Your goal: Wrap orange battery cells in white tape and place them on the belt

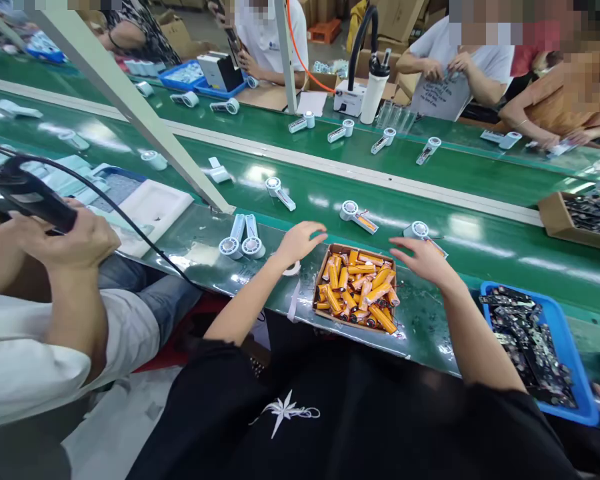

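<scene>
Your left grip is loosely spread with nothing in it, near the far left corner of the cardboard box on the bench; your right grip is wide and bare too, off the box's right side. The orange cells lie heaped in that box, between your forearms. Just past your right fingers a round-headed unit sits on the green belt, partly hidden by your hand; whether you touch it, you cannot tell from here. A second unit lies beyond the box, orange showing in its handle. Close by your left forearm you have two pale units side by side and a tape roll. Farther left, a slanted post comes down and a co-worker's black cable crosses the bench edge. A blue tray of dark parts hems in your right arm.
</scene>
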`<state>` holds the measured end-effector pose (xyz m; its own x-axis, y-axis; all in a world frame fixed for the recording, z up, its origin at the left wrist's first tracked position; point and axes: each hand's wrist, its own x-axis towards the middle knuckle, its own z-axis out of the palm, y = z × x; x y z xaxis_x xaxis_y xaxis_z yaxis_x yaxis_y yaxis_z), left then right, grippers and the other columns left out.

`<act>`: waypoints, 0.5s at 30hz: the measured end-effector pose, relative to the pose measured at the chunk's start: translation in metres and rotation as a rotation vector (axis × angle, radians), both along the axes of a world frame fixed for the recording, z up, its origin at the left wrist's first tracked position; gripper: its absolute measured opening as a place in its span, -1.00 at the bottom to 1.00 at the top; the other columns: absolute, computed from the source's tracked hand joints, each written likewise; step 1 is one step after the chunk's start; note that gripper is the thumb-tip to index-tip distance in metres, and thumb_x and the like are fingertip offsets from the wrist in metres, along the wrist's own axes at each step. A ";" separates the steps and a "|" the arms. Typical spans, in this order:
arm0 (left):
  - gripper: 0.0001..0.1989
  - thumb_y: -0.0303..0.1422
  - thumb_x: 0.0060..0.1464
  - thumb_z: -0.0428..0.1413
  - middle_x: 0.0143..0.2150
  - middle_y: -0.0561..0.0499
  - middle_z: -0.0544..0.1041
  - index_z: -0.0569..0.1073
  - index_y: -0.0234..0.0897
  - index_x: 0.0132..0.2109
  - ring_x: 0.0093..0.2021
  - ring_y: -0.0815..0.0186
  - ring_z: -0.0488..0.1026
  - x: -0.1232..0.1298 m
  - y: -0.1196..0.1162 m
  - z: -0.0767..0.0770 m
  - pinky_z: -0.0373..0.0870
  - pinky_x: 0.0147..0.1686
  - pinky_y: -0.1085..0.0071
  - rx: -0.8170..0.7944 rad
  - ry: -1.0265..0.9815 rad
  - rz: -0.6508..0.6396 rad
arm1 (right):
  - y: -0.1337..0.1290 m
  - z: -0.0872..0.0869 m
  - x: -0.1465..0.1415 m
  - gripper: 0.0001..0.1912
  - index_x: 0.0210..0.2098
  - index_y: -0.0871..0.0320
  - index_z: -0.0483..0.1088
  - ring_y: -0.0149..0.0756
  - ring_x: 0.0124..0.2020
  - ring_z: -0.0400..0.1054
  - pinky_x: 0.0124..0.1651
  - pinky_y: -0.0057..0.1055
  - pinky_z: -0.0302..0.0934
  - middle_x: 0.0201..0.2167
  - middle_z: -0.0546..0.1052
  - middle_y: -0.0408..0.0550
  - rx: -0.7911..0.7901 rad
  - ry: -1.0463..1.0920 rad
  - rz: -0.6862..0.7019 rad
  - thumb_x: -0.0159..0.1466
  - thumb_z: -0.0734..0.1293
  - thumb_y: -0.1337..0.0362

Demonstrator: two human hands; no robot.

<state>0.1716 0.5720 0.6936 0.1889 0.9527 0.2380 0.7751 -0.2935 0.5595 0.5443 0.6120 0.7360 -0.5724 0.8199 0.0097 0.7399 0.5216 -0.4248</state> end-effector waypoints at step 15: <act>-0.74 -0.38 0.31 0.17 0.13 -0.18 0.57 0.46 -0.22 0.11 0.48 -0.13 0.23 0.014 -0.150 0.035 0.46 0.29 -0.20 0.501 0.128 -0.236 | -0.181 0.022 -0.074 -0.51 0.21 0.09 0.46 -0.38 -0.51 0.44 -0.42 -0.45 0.35 -0.29 0.67 -0.11 -0.583 0.679 0.063 0.40 0.42 -0.02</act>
<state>0.1851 0.4224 0.7289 0.4396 0.6581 0.6112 0.7089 -0.6721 0.2139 0.4701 0.4309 0.7579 -0.6391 0.7678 -0.0454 0.2100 0.1175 -0.9706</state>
